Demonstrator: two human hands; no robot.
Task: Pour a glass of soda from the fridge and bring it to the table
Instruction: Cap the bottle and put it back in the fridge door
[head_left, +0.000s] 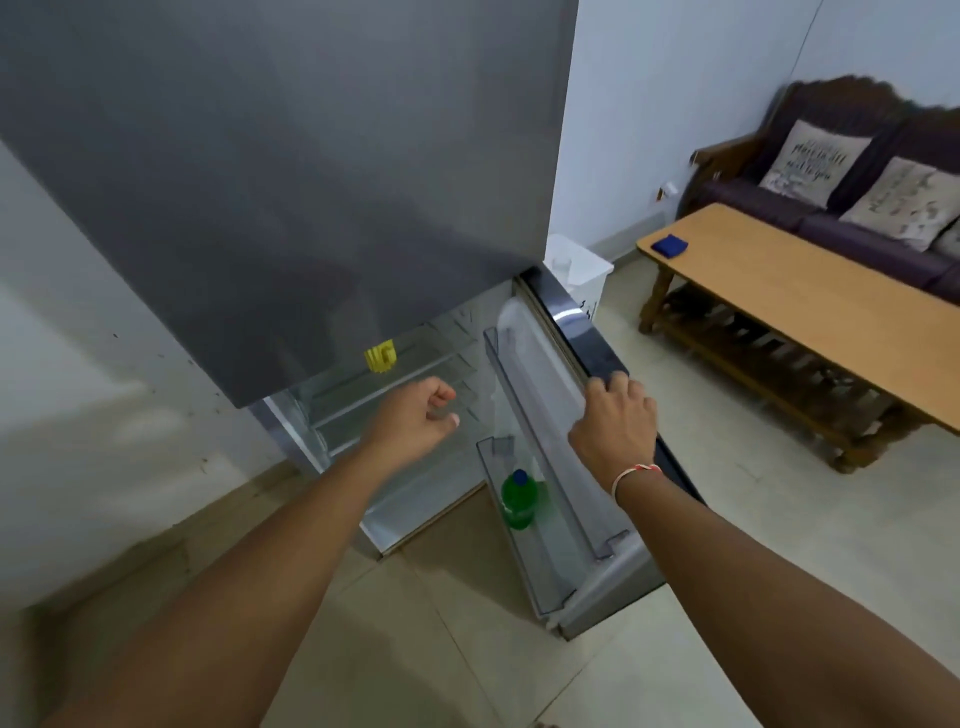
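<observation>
Right hand (615, 421) grips open fridge door (597, 332) edge; left hand (415, 415) loosely curled, empty; green soda bottle (519, 499) below, in door bin.

Tall grey fridge (291, 171): brushed matt metal front; open lower door (587, 332) edged in glossy dark trim. Clear plastic door bins (545, 566), smooth. Green plastic soda bottle (519, 501), shiny, blue cap. Long light-wood table (810, 306), smooth matt top. Dark carved-wood sofa (831, 208), cloth cushions. Pale floor tiles (727, 519), slight sheen.
</observation>
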